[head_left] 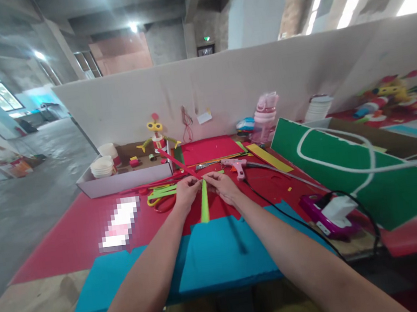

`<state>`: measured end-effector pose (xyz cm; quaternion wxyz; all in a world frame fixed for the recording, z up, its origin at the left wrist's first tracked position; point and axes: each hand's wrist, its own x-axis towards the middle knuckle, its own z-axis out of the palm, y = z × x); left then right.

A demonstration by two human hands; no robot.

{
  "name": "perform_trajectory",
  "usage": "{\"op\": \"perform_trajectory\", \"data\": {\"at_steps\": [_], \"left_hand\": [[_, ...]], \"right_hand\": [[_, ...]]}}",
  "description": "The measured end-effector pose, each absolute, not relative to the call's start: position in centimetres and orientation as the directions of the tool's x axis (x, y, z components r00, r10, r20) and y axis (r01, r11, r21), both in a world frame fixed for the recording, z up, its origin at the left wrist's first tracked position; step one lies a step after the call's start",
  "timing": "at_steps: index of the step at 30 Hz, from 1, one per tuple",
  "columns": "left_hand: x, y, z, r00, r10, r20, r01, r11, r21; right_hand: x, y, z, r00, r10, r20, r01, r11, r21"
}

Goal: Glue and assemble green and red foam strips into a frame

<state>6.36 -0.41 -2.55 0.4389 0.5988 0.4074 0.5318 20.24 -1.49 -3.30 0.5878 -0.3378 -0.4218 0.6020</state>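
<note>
Now the left hand [187, 194] is pinching a red strip [177, 163], the right hand [223, 186] a green strip [204, 205]; fingertips are hiding any join.

The fingertips of the left hand [187, 193] and right hand [222, 184] hide the upper end of the green strip [204, 204]. At 8 o'clock, the scissors [152, 203] are partly covered; farther out, a pixelated rectangle [120, 223] defies identification. Dolls [389, 96] at 3 o'clock are blurred. A green sign [206, 38] at 12 is unreadably small. Forearms [149, 277] leave the bottom edge at 7 and 5.
</note>
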Motion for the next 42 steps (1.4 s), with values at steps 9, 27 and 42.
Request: {"op": "perform_trajectory", "data": {"at_steps": [9, 27, 42], "left_hand": [[6.1, -0.2, -2.5, 0.124, 0.964, 0.237, 0.061, -0.246, 0.967], [6.4, -0.7, -2.5, 0.046, 0.981, 0.188, -0.096, -0.183, 0.978], [6.5, -0.7, -2.6, 0.055, 0.975, 0.215, -0.122, -0.207, 0.971]], "right_hand": [[20.1, -1.5, -3.5, -0.032, 0.996, 0.085, -0.361, 0.068, -0.930], [19.3, -1.7, -3.4, 0.049, 0.986, 0.161, -0.257, 0.168, -0.952], [19.9, -1.3, -3.6, -0.006, 0.992, 0.125, -0.344, 0.116, -0.932]]}}
